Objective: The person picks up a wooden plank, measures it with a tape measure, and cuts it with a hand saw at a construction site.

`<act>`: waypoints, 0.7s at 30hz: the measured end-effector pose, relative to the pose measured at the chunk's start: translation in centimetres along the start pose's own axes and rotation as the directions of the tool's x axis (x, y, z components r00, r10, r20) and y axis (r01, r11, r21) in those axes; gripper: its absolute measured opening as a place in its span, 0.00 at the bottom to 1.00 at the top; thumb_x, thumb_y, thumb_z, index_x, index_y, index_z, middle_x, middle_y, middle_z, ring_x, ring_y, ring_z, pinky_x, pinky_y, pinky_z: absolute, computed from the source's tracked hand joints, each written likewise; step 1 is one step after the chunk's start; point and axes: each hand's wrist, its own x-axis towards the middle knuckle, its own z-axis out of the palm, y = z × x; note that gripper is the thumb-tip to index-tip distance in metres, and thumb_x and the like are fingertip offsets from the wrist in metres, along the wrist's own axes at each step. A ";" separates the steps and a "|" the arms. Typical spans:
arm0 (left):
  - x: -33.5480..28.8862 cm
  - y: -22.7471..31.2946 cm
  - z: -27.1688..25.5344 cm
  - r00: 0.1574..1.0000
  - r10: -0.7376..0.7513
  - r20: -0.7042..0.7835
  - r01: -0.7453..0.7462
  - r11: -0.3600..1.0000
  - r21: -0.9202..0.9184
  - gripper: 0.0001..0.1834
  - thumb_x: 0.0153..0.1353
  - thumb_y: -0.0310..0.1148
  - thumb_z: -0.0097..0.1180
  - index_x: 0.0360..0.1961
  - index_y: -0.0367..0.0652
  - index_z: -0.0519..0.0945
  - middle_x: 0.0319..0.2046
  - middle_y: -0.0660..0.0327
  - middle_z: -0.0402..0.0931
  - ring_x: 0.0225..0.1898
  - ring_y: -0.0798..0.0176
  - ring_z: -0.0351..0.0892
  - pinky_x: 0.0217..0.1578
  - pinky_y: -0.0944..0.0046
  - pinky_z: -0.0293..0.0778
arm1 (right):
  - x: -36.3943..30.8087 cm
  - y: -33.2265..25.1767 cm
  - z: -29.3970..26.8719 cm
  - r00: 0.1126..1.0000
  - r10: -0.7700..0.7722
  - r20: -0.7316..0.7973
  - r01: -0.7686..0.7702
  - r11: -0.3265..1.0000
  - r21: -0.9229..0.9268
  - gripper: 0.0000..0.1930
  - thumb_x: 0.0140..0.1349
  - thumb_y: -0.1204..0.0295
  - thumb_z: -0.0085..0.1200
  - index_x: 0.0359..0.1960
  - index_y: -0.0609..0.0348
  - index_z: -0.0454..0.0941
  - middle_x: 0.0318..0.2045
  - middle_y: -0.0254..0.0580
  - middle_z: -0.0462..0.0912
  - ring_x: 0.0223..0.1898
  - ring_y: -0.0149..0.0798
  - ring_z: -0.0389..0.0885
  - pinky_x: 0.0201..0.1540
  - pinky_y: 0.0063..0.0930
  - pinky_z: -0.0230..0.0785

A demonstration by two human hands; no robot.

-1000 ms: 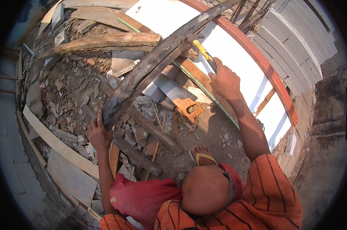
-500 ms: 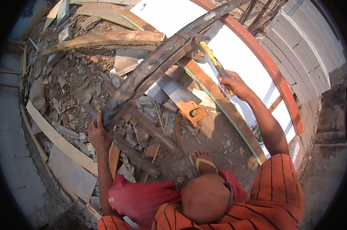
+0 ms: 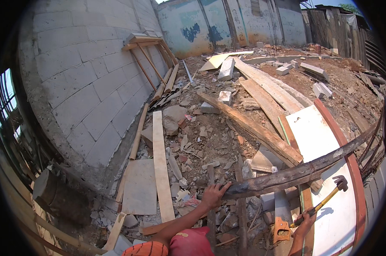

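Note:
My left hand (image 3: 214,196) grips the near end of a long, dark, weathered wooden beam (image 3: 274,181), fingers over its top. The beam runs off to the right across a white panel with a red-brown edge (image 3: 336,209). My right hand (image 3: 305,224) is closed around the yellow and black handle of a claw hammer (image 3: 323,204). The hammer's head hangs above the white panel, apart from the beam. Close to my right hand, a handsaw with an orange handle (image 3: 282,230) leans below the beam, its blade partly hidden.
Rubble and loose planks cover the ground, with a long rough timber (image 3: 252,128) beyond the beam. A pale narrow board (image 3: 161,166) and a grey sheet (image 3: 139,187) lie at left, beside a block wall (image 3: 95,77). Pale blocks (image 3: 282,70) are scattered farther off.
The view has swung up and left, bringing the wall and yard into sight. The hammer's head, earlier against the beam, is now away from it. My left hand stays at the beam's end.

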 end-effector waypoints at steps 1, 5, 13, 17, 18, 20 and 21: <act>-0.6 -0.1 -0.2 1.000 -0.013 -0.008 0.013 1.000 -0.001 0.46 0.40 0.36 0.67 0.65 0.57 0.63 0.41 0.56 0.73 0.44 0.51 0.76 0.43 0.51 0.73 | -0.1 0.4 0.5 0.999 0.018 0.046 -0.019 1.000 0.023 0.24 0.58 0.70 0.48 0.57 0.62 0.63 0.36 0.39 0.69 0.20 0.31 0.66 0.24 0.22 0.63; -0.9 -0.2 -0.6 0.999 -0.013 -0.036 0.013 1.000 -0.006 0.47 0.40 0.37 0.67 0.66 0.57 0.62 0.42 0.55 0.73 0.45 0.51 0.75 0.43 0.52 0.73 | -2.9 -2.0 2.7 0.997 0.064 0.034 -0.059 0.990 -0.128 0.34 0.57 0.74 0.46 0.68 0.61 0.53 0.44 0.41 0.69 0.22 0.28 0.66 0.22 0.20 0.62; 0.1 0.4 -2.2 0.992 -0.072 0.102 0.071 0.997 0.011 0.51 0.42 0.31 0.65 0.69 0.57 0.55 0.47 0.54 0.69 0.48 0.48 0.73 0.47 0.50 0.71 | -4.4 -3.7 2.9 0.989 0.139 0.046 -0.133 0.983 -0.125 0.28 0.59 0.75 0.48 0.63 0.59 0.59 0.41 0.37 0.68 0.18 0.22 0.63 0.17 0.16 0.58; 1.3 0.7 -4.4 1.000 -0.002 -0.022 0.002 1.000 0.008 0.53 0.43 0.38 0.68 0.70 0.52 0.53 0.57 0.50 0.66 0.59 0.46 0.67 0.57 0.50 0.65 | -1.8 2.9 -1.1 0.991 -0.033 0.133 0.089 0.893 -0.442 0.21 0.57 0.71 0.53 0.53 0.54 0.66 0.34 0.39 0.63 0.30 0.35 0.61 0.32 0.27 0.54; 2.3 1.0 -5.4 0.999 0.013 0.030 -0.012 0.999 -0.044 0.52 0.44 0.38 0.67 0.70 0.52 0.52 0.60 0.50 0.63 0.61 0.45 0.64 0.59 0.49 0.64 | -0.1 5.9 -4.4 0.942 -0.151 0.299 0.331 0.563 -0.757 0.30 0.54 0.70 0.56 0.60 0.51 0.61 0.49 0.50 0.62 0.47 0.49 0.59 0.49 0.36 0.53; 3.0 1.4 -7.2 0.984 0.013 0.179 0.013 0.989 -0.145 0.50 0.48 0.37 0.66 0.70 0.52 0.51 0.64 0.49 0.57 0.65 0.43 0.58 0.62 0.47 0.60 | 0.6 7.5 -5.6 0.846 -0.168 0.505 0.528 0.137 -0.838 0.38 0.51 0.69 0.58 0.66 0.48 0.60 0.62 0.61 0.62 0.63 0.63 0.59 0.67 0.46 0.51; 3.3 1.7 -8.4 0.987 0.062 0.146 -0.032 0.979 -0.202 0.47 0.49 0.37 0.65 0.69 0.52 0.54 0.63 0.49 0.60 0.63 0.43 0.61 0.61 0.48 0.62 | -0.3 6.5 -4.9 0.832 -0.191 0.520 0.552 0.189 -0.812 0.36 0.51 0.69 0.57 0.65 0.48 0.62 0.61 0.61 0.64 0.63 0.63 0.59 0.67 0.46 0.51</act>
